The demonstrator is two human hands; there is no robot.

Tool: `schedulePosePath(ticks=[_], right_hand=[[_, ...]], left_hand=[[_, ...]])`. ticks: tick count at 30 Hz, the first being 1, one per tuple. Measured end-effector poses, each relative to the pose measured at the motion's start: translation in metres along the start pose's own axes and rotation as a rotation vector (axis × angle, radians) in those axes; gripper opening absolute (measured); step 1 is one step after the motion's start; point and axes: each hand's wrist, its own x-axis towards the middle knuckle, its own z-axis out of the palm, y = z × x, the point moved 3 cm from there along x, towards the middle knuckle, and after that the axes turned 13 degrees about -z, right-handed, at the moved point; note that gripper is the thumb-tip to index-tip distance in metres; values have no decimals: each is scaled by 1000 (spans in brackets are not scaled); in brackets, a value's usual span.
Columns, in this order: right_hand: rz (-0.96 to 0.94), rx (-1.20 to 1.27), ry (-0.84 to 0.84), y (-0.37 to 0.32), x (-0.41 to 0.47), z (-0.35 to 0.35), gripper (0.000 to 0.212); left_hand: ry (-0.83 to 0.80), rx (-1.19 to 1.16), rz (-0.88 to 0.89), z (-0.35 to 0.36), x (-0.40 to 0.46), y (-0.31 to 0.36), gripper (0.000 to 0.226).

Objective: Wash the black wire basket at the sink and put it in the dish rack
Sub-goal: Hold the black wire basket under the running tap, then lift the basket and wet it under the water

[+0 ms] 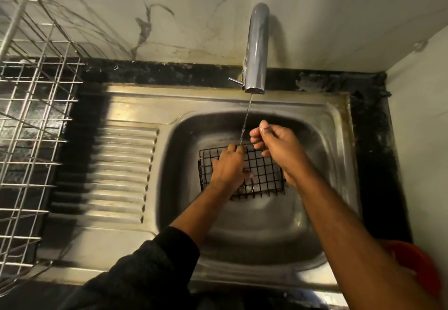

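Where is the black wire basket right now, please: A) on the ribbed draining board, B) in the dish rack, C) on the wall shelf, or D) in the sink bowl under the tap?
D: the basket is down in the sink bowl beneath the running tap, with the left hand holding it.

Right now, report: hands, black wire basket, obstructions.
Left hand grips black wire basket in steel sink, under thin tap stream. Right hand curled at far rim, grip unclear. Metal wire dish rack left; nothing between.
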Motion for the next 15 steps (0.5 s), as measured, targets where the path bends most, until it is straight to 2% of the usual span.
schedulePosePath(ticks=[5,9,12,15], right_hand=[[-110,22,80,-12,-3,-6,29],[-236,-148,152,-25,-17,-18,24],[-319,-460,266,-28,-39,-36,33],[-231,-550,255,-15,-64,-49,60]], left_hand=[[147,-126,10,-24,-27,-9,59],[199,-308,-19,-48,-53,-15,55],[216,-483,-57,-65,-75,-19,56],[246,-578,-91,-76,-94,-22,53]])
